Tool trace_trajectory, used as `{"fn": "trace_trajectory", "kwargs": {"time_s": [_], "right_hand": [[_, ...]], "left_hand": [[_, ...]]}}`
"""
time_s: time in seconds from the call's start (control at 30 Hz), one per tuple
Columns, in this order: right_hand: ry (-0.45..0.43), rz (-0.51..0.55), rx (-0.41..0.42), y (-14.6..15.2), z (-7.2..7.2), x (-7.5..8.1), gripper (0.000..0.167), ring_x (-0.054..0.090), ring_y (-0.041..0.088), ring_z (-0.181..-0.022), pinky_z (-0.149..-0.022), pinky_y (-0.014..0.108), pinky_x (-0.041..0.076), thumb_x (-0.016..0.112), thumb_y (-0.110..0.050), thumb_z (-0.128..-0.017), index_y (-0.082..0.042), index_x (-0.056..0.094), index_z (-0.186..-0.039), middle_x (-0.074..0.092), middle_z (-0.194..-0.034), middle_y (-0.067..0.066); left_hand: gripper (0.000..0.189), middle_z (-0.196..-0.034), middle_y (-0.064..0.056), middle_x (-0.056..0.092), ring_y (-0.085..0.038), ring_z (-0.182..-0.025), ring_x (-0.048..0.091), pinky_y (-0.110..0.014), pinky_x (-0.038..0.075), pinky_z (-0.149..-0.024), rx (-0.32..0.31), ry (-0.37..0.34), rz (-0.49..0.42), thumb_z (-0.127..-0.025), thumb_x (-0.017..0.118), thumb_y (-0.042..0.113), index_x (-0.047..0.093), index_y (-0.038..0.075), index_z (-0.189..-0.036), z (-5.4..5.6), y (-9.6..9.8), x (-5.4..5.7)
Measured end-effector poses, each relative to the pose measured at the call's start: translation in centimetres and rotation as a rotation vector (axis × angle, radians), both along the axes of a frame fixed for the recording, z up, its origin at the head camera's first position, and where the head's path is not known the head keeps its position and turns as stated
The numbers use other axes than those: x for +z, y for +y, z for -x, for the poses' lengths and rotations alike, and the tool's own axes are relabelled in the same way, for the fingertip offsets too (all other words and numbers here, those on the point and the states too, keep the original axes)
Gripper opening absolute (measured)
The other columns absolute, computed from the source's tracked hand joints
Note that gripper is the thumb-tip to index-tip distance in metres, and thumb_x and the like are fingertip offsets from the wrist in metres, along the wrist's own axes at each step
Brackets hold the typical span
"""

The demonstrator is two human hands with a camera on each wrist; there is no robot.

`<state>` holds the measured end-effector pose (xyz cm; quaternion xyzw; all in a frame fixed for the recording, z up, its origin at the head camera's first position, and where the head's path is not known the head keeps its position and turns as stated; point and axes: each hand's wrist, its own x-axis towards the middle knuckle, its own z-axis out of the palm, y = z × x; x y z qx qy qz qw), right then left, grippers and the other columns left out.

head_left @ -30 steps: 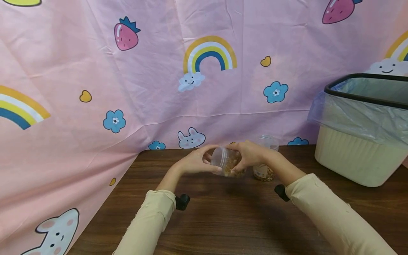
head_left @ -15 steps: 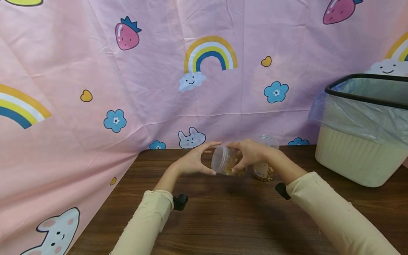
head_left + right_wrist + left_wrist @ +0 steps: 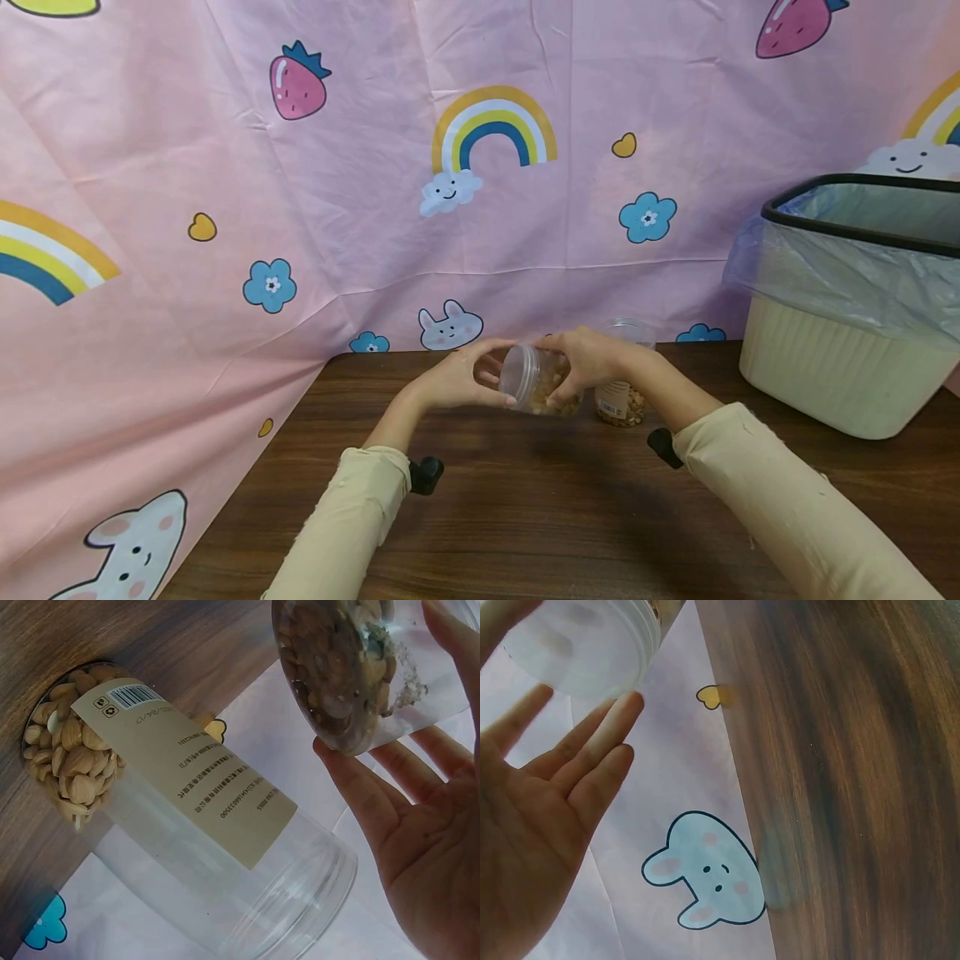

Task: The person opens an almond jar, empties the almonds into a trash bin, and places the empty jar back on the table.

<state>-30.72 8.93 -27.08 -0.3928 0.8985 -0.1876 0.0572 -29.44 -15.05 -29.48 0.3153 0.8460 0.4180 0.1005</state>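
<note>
- Nearest are the cream cloth sleeves of a person, over the dark brown wooden table.
- The left hand has its fingers bent round the round translucent lid, their tips at its rim; how firmly they press, I cannot tell.
- The right hand grips the body of the short clear plastic jar, which is held tilted above the table, its lid end to the left.
- Concerning progress: the jar is in hand, but the lid seems to be still on it, and brown nuts remain inside. So its opening looks not yet done.
- Behind the right forearm stands, upright, a tall clear plastic jar with almonds and a beige paper label.
- Farther to the right is a cream ribbed plastic bin with a transparent bag.
- Farthest hangs the pink printed cloth.
</note>
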Motion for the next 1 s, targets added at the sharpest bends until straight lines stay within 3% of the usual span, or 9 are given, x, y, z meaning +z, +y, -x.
{"fn": "trace_trajectory", "kwargs": {"time_s": [0.23,0.37,0.5,0.6,0.77,0.87,1.0], "right_hand": [[-0.017,0.002,0.007,0.09,0.02,0.02,0.082,0.061,0.024,-0.090,-0.071,0.031,0.050,0.082,-0.030,-0.069,0.000,0.043,-0.135,0.058,-0.114,0.016],[-0.040,0.014,0.009,0.08,0.11,0.03,0.082,0.062,0.025,-0.091,-0.072,0.031,0.051,0.081,-0.028,-0.070,0.001,0.041,-0.135,0.058,-0.115,0.017],[-0.045,0.018,0.004,0.15,0.10,0.16,0.083,0.063,0.025,-0.091,-0.073,0.031,0.051,0.081,-0.029,-0.070,0.001,0.040,-0.136,0.058,-0.115,0.017],[-0.034,0.010,0.007,0.20,0.04,0.27,0.084,0.063,0.024,-0.091,-0.074,0.032,0.051,0.081,-0.030,-0.070,0.001,0.039,-0.137,0.058,-0.117,0.018],[-0.030,0.002,0.009,0.20,0.00,0.42,0.085,0.064,0.024,-0.091,-0.075,0.033,0.051,0.080,-0.032,-0.071,0.001,0.038,-0.137,0.057,-0.118,0.018],[-0.029,-0.006,0.004,0.16,0.08,0.45,0.085,0.063,0.023,-0.090,-0.075,0.033,0.051,0.080,-0.033,-0.070,-0.001,0.039,-0.138,0.058,-0.116,0.017],[-0.008,-0.014,0.001,0.11,0.13,0.41,0.084,0.062,0.022,-0.089,-0.073,0.032,0.050,0.081,-0.034,-0.069,-0.001,0.042,-0.136,0.060,-0.114,0.014]], "left_hand": [[0.070,-0.102,-0.008,0.060,-0.016,-0.087,0.061,-0.032,0.049,-0.074,0.112,0.018,0.110,-0.079,0.070,0.038,0.039,0.021,-0.138,-0.25,0.24,-0.01],[0.073,-0.107,-0.009,0.058,-0.018,-0.094,0.060,-0.034,0.049,-0.078,0.135,0.030,0.137,-0.079,0.069,0.042,0.036,0.020,-0.140,-0.25,0.24,-0.08],[0.083,-0.128,-0.004,0.048,-0.018,-0.116,0.048,-0.040,0.041,-0.092,0.113,0.098,0.110,-0.071,0.077,0.039,0.033,0.028,-0.141,-0.05,0.07,-0.16],[0.090,-0.137,0.000,0.041,-0.017,-0.126,0.038,-0.042,0.033,-0.099,0.051,0.156,0.068,-0.066,0.083,0.033,0.031,0.035,-0.140,0.14,0.03,-0.19],[0.091,-0.139,0.000,0.038,-0.020,-0.126,0.038,-0.043,0.033,-0.099,-0.016,0.183,0.018,-0.064,0.085,0.017,0.035,0.032,-0.139,0.29,0.14,-0.29],[0.089,-0.137,0.002,0.041,-0.018,-0.125,0.039,-0.045,0.033,-0.099,-0.002,0.183,0.030,-0.065,0.085,0.017,0.037,0.030,-0.138,0.26,0.17,-0.28],[0.084,-0.131,-0.002,0.045,-0.020,-0.117,0.048,-0.041,0.042,-0.092,0.022,0.112,0.028,-0.069,0.082,0.024,0.036,0.028,-0.139,0.11,0.18,-0.15]]}}
